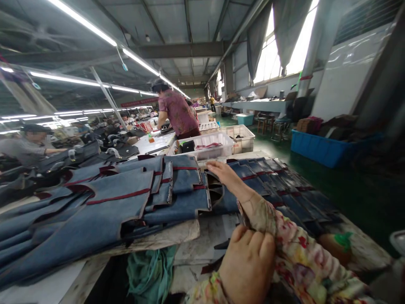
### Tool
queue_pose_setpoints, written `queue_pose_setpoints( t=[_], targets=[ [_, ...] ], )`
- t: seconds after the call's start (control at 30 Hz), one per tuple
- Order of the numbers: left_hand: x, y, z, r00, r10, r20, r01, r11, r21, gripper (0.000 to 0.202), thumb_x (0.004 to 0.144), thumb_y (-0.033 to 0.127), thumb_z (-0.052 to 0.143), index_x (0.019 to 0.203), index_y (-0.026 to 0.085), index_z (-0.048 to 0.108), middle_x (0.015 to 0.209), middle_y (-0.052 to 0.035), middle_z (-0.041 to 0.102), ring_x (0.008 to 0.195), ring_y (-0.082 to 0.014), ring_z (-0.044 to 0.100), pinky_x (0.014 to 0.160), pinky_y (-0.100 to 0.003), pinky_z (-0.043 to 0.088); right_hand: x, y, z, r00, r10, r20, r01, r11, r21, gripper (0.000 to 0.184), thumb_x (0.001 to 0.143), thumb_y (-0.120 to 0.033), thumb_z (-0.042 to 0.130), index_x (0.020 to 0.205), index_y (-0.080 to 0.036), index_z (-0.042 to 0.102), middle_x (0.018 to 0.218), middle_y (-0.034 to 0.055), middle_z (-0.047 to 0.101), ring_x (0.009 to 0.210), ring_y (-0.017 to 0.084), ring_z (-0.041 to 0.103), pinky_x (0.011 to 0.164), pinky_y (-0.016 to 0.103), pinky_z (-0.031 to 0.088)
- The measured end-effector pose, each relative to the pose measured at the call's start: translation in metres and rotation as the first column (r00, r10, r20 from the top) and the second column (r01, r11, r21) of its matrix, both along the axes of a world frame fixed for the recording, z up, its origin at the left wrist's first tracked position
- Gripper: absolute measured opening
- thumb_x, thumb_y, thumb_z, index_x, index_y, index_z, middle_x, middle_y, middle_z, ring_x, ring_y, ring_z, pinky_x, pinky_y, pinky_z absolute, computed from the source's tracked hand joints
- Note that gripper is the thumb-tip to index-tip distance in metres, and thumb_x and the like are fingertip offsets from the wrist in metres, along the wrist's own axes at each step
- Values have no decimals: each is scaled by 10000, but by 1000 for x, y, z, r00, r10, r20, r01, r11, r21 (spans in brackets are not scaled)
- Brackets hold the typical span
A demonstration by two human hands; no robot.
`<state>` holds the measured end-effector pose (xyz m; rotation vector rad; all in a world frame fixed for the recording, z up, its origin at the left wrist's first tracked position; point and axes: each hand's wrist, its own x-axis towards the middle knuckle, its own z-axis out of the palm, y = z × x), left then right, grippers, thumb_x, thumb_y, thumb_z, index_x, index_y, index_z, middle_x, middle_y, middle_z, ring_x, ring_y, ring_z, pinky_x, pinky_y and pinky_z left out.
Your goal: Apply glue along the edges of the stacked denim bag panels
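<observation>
My left hand (pixel 248 264) is closed on the cuff of my floral right sleeve (pixel 278 223), close in front of me. Beyond it my right hand (pixel 226 175) reaches out with its fingers stretched, above the gap between two groups of blue pieces; whether it touches them I cannot tell. To its left lie overlapping blue leather-like pieces (pixel 120 198) with dark red strips and curved cut-outs. More blue pieces (pixel 253 175), laid in overlapping rows, spread to its right. A dark pointed object (pixel 222 245) lies beside my left hand, partly hidden by it.
A teal cloth (pixel 152 270) is bunched at the table's near side. White plastic bins (pixel 221 139) stand beyond the pieces, near a person in a purple shirt (pixel 179 112). A full blue crate (pixel 316 147) is on the green floor at right. Another person sits at far left.
</observation>
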<state>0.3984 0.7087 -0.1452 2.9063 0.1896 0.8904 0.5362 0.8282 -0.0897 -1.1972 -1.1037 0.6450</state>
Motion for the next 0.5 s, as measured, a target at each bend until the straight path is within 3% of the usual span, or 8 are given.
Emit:
queue_pose_setpoints(
  t=[0.03,0.1,0.17,0.23,0.37,0.43,0.5],
  targets=[
    [-6,3,-5,1000,-30,-6,29,997,-65,208,816,182,491,1023,180,472,856,-25,599,785,-177,523,814,-348,349,0,-8,5,968,69,-241,-57,997,56,182,865,-230,495,1000,-152,590,1010,56,625,938,146,574,859,270,451],
    [-16,11,-11,994,-109,21,111,971,-214,256,807,147,470,1058,193,444,948,-33,603,872,-168,534,831,-342,342,-4,-28,18,764,239,-599,-119,965,233,177,892,-262,449,969,-182,587,968,27,621,877,113,575,777,225,469],
    [-22,18,-14,980,-174,96,195,930,-310,212,796,120,457,993,200,452,943,-24,600,892,-149,534,836,-330,338,-13,-51,32,537,416,-734,-157,904,397,202,915,-284,404,922,-195,586,870,5,608,757,89,558,675,191,471],
    [-22,21,-17,967,-200,159,244,909,-337,144,778,116,472,899,194,467,882,-16,596,868,-140,533,827,-323,338,-25,-74,45,401,554,-730,-225,832,508,252,936,-317,365,890,-197,581,770,-7,570,648,82,513,588,178,457],
    [-15,12,-27,956,-224,189,285,864,-415,110,739,125,516,831,181,494,867,-29,592,859,-152,529,808,-322,354,-42,-110,62,295,698,-652,-265,716,646,320,956,-352,314,842,-213,579,656,-29,473,534,75,419,494,157,411],
    [-12,3,-34,952,-250,176,306,783,-541,68,758,169,535,823,176,518,903,-50,587,897,-168,524,825,-327,375,-46,-120,64,294,726,-621,-268,687,676,328,951,-339,329,805,-203,589,623,-32,443,507,69,395,475,152,393],
    [-12,-5,-42,945,-274,178,319,654,-686,79,786,236,555,821,166,546,930,-72,572,926,-177,520,848,-329,401,-45,-125,59,366,718,-592,-291,692,660,279,918,-316,409,763,-182,599,604,-32,444,494,62,392,465,153,381]
  ],
)
